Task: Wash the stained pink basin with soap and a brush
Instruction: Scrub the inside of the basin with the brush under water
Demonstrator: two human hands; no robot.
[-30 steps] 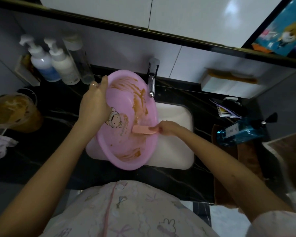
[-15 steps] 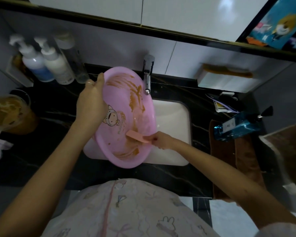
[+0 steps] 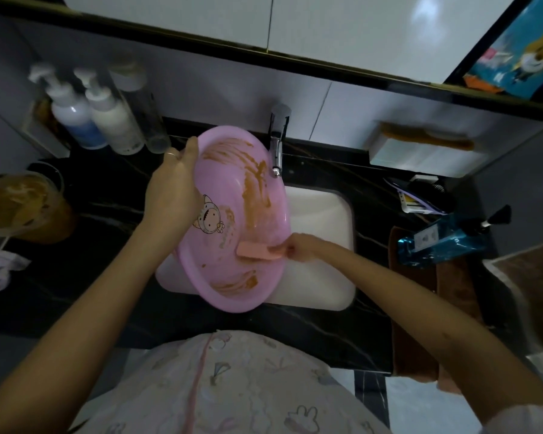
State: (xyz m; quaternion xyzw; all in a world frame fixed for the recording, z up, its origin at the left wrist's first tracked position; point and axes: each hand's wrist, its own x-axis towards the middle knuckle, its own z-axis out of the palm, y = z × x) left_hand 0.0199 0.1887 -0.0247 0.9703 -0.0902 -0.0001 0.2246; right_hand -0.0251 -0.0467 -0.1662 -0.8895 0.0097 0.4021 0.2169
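Head view: right hand (image 3: 298,247) is closed around one end of a flat, oblong, salmon-pink bar (image 3: 259,252); whether it is soap or the back of a brush cannot be told. The bar's free end lies against the inner wall of the basin (image 3: 232,220), low on its right side. Left hand (image 3: 173,186) clamps the basin's upper-left rim, thumb inside, fingers behind, a ring on one finger.

The basin is round, smooth pink plastic with a rolled rim. It is tilted up on edge over the left part of the sink (image 3: 320,239), its open side facing right and toward the camera. Brown smears streak the upper inner wall, run down the right side, and collect in a patch near the lower rim. A cartoon figure (image 3: 209,219) is printed on the floor of the basin.

The sink is white, rectangular with rounded corners, set in a black veined counter (image 3: 85,277). A chrome tap (image 3: 278,142) stands just behind the basin's top edge. Three bottles (image 3: 107,120) stand at the back left, two of them pump types. A clear cup (image 3: 19,208) with brown residue sits at far left. A blue bottle (image 3: 445,242) lies on its side on a brown cloth (image 3: 420,339) at right.
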